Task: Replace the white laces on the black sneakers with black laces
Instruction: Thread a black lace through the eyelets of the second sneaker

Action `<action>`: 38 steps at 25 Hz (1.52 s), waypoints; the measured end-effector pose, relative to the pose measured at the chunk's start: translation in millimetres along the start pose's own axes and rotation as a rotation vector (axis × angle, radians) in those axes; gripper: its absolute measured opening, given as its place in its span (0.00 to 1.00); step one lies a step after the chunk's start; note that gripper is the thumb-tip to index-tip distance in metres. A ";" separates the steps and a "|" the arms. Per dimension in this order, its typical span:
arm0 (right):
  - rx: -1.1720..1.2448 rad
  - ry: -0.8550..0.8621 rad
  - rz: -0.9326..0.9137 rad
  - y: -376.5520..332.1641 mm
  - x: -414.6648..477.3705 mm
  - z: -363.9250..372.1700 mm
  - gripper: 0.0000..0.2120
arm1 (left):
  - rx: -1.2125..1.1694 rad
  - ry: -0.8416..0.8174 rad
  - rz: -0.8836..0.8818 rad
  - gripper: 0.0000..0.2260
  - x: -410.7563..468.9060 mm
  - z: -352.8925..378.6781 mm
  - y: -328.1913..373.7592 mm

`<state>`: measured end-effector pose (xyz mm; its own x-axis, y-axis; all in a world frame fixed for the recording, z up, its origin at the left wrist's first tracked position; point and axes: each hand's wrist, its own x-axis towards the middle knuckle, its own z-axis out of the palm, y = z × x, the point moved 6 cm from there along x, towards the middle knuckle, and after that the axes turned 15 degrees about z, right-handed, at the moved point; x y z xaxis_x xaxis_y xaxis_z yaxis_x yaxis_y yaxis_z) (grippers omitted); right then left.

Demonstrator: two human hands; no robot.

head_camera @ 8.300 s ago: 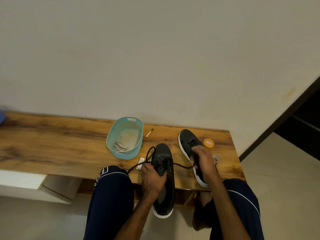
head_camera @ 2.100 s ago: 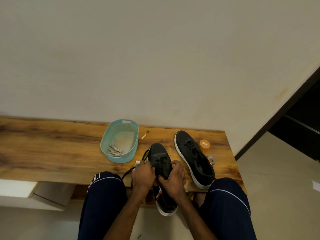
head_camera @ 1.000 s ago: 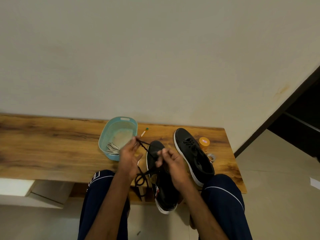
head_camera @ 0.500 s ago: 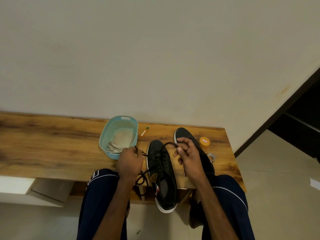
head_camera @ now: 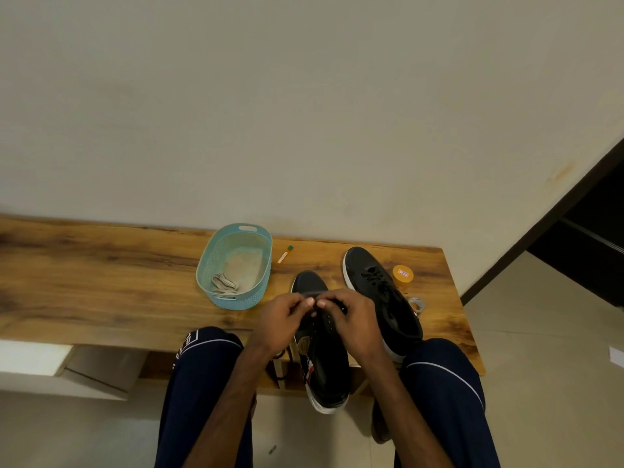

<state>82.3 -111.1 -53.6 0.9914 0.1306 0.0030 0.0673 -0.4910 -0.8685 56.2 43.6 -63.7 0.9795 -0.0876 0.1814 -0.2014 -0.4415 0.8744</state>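
Head camera, looking down: a black sneaker lies toe-up on the front edge of a wooden desk, its white-soled heel hanging past the edge between the seated person's knees. Over its eyelets the left hand and right hand meet, fingers curled and fingertips almost touching. Both pinch the black lace, which runs as a dark band across the shoe just beyond them. A loose loop of it hangs below the left wrist, at the sneaker's left side.

Just right of this sneaker a second black sneaker lies flat on the desk, already threaded with dark laces, toe toward the wall. Beyond that shoe, farther right, stand an orange-lidded jar and a small clear ring; what the ring is cannot be told. Left of the held sneaker sits a light blue basket with white laces bundled in its near end. A small orange stick with a green tip lies between basket and sneaker, toward the wall.
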 end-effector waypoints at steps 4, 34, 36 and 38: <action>0.049 -0.015 0.085 14.4 5.2 -11.7 0.13 | 0.161 0.058 0.009 0.09 0.3 -11.7 1.2; -0.366 -0.335 0.322 63.7 -8.5 23.6 0.31 | -0.156 0.197 -0.291 0.16 -10.7 5.7 -35.1; -0.436 -0.333 0.287 64.7 -7.8 26.4 0.30 | -0.123 0.193 -0.269 0.13 -8.7 11.1 -37.8; -0.431 -0.331 0.288 65.7 -5.7 25.1 0.24 | -0.073 0.203 -0.266 0.09 -8.2 14.6 -41.9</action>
<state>78.2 -122.5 -123.2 0.8939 0.1670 -0.4159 -0.0908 -0.8413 -0.5330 56.7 49.8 -108.4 0.9786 0.2048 0.0224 0.0538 -0.3590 0.9318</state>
